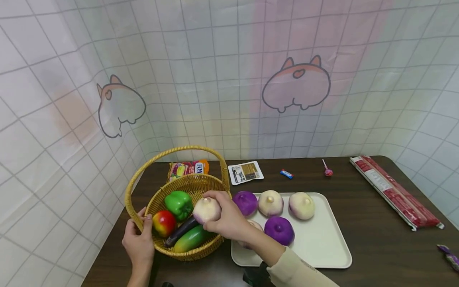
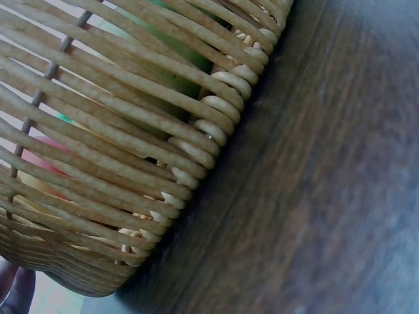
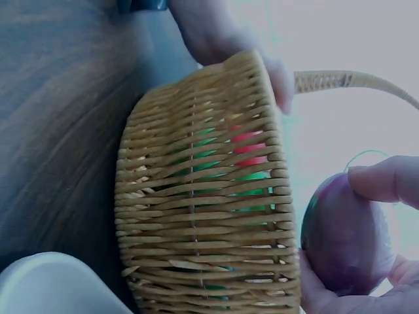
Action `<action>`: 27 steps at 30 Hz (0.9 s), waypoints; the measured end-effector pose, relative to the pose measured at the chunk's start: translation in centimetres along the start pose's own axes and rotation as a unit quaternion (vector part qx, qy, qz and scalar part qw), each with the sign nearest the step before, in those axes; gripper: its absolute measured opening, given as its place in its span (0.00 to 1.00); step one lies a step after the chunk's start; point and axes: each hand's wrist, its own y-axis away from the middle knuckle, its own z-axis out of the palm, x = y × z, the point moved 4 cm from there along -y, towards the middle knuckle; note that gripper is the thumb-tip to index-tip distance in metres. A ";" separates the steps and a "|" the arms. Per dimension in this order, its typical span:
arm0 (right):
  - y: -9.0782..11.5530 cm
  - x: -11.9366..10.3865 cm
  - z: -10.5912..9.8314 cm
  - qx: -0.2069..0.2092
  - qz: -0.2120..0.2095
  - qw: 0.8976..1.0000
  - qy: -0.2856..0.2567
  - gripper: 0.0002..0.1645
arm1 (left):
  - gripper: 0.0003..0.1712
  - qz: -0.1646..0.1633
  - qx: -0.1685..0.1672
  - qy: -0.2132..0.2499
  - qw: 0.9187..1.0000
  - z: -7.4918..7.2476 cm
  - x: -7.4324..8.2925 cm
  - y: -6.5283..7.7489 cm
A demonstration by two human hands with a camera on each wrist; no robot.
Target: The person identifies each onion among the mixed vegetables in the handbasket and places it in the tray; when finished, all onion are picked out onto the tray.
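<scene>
My right hand [image 1: 227, 217] holds a white-and-purple turnip [image 1: 207, 210] above the wicker basket [image 1: 201, 252]. From the right wrist view, the turnip's purple side [image 3: 344, 239] shows between thumb and fingers, beside the basket's rim. On the basket's left, my left hand [image 1: 139, 237] grips the rim where the handle [image 1: 130, 195] begins. Inside lie a green bell pepper [image 1: 178, 205], a red-and-yellow fruit [image 1: 164, 223], a dark eggplant [image 1: 182, 231] and a green cucumber-like vegetable [image 1: 192, 239]. The left wrist view shows mostly the woven basket wall [image 2: 118, 98].
Right of the basket, a white tray [image 1: 322, 247] carries several turnips [image 1: 302, 205], some purple side up [image 1: 279, 230]. Behind are a snack bag [image 1: 186, 169], a white packet [image 1: 246, 172], a small blue sweet [image 1: 286, 174] and a lollipop [image 1: 328, 172]. A long red package [image 1: 394, 191] lies right.
</scene>
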 end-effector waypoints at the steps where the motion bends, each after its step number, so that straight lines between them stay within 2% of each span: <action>1: 0.3 0.0 -0.2 0.001 -0.005 1.000 -0.004 0.42 | 0.09 0.000 0.000 -0.001 1.000 0.0 0.0 0.0; 12: 3.3 0.5 -3.4 0.029 -0.059 0.997 -0.026 0.43 | 0.09 -0.002 -0.002 -0.004 1.000 0.0 0.0 0.0; 27: 6.3 2.1 -8.1 0.036 -0.056 0.994 -0.082 0.44 | 0.10 -0.001 -0.007 0.004 1.000 -0.1 0.2 0.0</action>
